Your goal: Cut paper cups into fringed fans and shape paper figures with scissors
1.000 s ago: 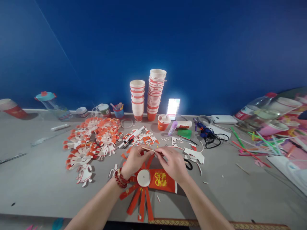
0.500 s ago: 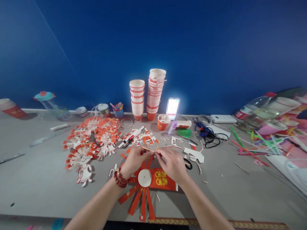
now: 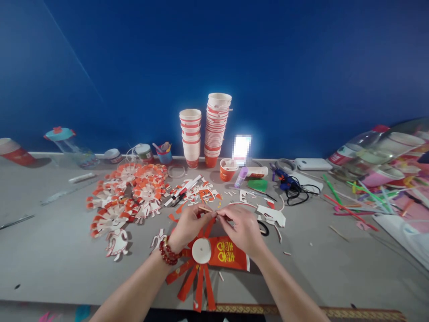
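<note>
Above the cut cup, my left hand (image 3: 190,227) pinches a thin pale strip (image 3: 205,209), its fingers closed. My right hand (image 3: 239,226) meets it fingertip to fingertip, also closed in a pinch at the strip's near end; the end itself is hidden by the fingers. Just below both hands lies a red paper cup (image 3: 201,251) cut into spread strips around its round white base. One wide panel (image 3: 229,254) with yellow printed characters stays attached on its right side, partly under my right wrist.
Finished paper figures (image 3: 115,214) with red fringes heap up on the left. Two cup stacks (image 3: 218,125) stand by the blue wall. Paper scraps (image 3: 197,190), a glue stick (image 3: 240,178), a glue gun (image 3: 284,181) with black cord and colourful straws (image 3: 372,201) lie around.
Both hands keep their pinch at nearly the same place, fingertips shifting only slightly. The whole view has moved a little.
</note>
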Motion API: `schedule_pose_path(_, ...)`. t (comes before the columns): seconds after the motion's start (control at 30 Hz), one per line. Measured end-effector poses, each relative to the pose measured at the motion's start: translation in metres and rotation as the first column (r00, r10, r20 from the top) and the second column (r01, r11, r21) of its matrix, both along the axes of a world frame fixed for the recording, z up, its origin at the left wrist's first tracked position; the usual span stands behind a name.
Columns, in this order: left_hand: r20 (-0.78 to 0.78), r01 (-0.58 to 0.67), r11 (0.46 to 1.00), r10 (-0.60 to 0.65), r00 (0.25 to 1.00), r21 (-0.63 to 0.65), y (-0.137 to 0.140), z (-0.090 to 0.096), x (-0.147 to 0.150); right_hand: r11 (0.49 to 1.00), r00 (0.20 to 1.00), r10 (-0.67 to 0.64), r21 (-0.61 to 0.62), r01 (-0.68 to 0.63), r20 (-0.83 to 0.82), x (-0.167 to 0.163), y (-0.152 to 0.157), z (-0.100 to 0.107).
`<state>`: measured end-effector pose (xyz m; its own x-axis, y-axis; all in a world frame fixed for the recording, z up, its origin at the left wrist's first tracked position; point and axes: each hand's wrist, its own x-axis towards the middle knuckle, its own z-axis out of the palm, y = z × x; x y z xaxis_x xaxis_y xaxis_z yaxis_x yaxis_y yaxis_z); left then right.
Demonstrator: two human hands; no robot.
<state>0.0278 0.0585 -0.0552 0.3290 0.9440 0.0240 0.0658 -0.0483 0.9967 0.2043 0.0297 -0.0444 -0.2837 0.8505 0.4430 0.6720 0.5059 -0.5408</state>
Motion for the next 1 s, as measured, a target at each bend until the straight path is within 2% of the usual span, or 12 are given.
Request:
schedule_pose_path(0.13, 0.013, 0.018, 1.000, -0.018, 1.000, -0.011, 0.0018, -0.0017, -0.0027, 0.999, 0.999, 0.004, -0.050, -0.002, 0.039, 0.0017, -0.0002, 0.0006)
schedule_pose_path(0.3, -0.052, 0.040, 0.999, -0.039, 0.998, 0.027, 0.0041, 0.0006, -0.0059, 0.990, 0.999, 0.029, -0.141, -0.024, 0.036, 0.0031, 0.0026, 0.0021)
schedule_pose_path(0.6, -0.113, 0.020, 0.999, -0.017, 0.993, 0.026, 0.0034, 0.0048, -0.0037, 0.999, 0.991, -0.035, 0.033, 0.031, 0.129, 0.0006, 0.0007, -0.0022)
schedule_pose_path(0.8, -0.109, 0.020, 0.999, -0.023, 0.994, -0.030, 0.0036, 0.0027, -0.0038, 0.997, 0.986, -0.051, 0.068, 0.040, 0.161, -0.0020, -0.0007, 0.0008)
schedule_pose_path(1.0, -0.040, 0.009, 1.000, -0.011, 0.999, -0.029, 0.0036, -0.0010, -0.0031, 0.995, 0.983, -0.048, 0.090, 0.033, 0.179, -0.0029, -0.0018, 0.0015)
